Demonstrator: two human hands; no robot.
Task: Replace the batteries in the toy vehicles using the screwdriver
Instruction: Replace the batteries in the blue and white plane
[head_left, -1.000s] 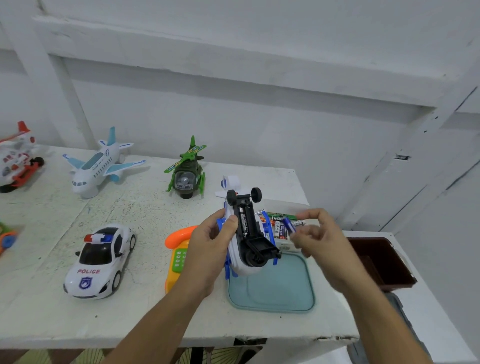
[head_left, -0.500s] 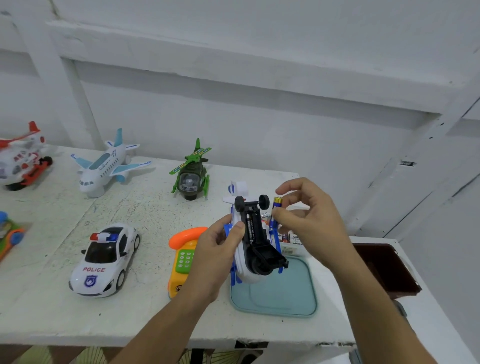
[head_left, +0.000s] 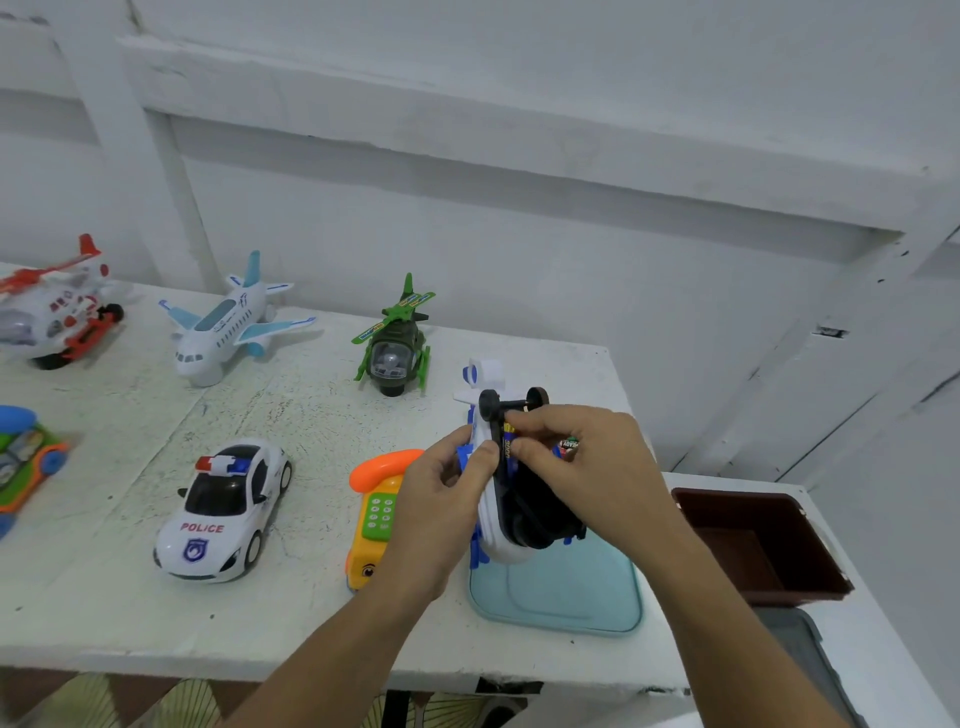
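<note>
A white and blue toy helicopter (head_left: 498, 525) is held upside down, its black underside and wheels facing me, above the pale blue tray (head_left: 561, 597). My left hand (head_left: 441, 509) grips its left side, thumb on the white hull. My right hand (head_left: 582, 467) pinches a battery (head_left: 508, 441) with a gold tip and presses it into the open battery bay on the black underside. A battery pack (head_left: 569, 446) peeks out behind my right hand. No screwdriver is visible.
On the white table (head_left: 311, 415) stand a police car (head_left: 223, 512), an orange toy phone (head_left: 376, 509), a green helicopter (head_left: 395, 343), a white airplane (head_left: 228, 322), a red and white helicopter (head_left: 54, 312) and a colourful toy (head_left: 26, 462) at the left edge. A brown bin (head_left: 763, 545) sits on the right.
My right hand has come from the battery pack to the toy's underside with a battery and lowered it into the bay. My left hand keeps its hold on the toy.
</note>
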